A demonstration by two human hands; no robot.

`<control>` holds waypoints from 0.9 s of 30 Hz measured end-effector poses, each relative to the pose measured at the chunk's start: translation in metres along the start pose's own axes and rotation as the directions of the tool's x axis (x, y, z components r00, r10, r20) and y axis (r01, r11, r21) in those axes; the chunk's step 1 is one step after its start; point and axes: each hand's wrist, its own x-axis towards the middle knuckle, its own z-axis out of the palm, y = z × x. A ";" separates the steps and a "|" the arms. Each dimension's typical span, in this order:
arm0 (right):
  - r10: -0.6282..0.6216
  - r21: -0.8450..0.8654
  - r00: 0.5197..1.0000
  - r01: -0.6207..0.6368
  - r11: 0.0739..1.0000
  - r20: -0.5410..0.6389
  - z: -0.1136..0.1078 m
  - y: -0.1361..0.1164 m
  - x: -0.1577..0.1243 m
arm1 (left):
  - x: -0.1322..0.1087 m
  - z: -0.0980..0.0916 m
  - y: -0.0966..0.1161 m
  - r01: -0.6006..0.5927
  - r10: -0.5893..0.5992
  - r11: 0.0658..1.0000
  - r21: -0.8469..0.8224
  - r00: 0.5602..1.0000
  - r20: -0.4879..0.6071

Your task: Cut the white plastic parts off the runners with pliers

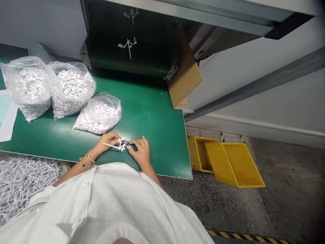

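Note:
My left hand is closed on a branched white plastic sprue, whose long thin stem points left and whose small parts cluster at the right end. Close beside it, my right hand grips small nippers with a dark head. The dark jaws are at the sprue's cluster; whether they are shut on a branch is too small to tell. Both hands are just above the green tabletop, near its front edge.
Three clear bags of small white parts, a left bag, a middle bag and a right bag, stand on the table. Behind is a conveyor carrying white sprues. Yellow bins sit on the floor right; a heap of white sprues lies lower left.

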 end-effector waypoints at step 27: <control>0.107 0.023 0.994 -0.108 0.994 0.015 0.002 0.000 0.000 | -0.011 -0.025 0.063 -0.322 0.482 0.787 0.527 0.854 -0.198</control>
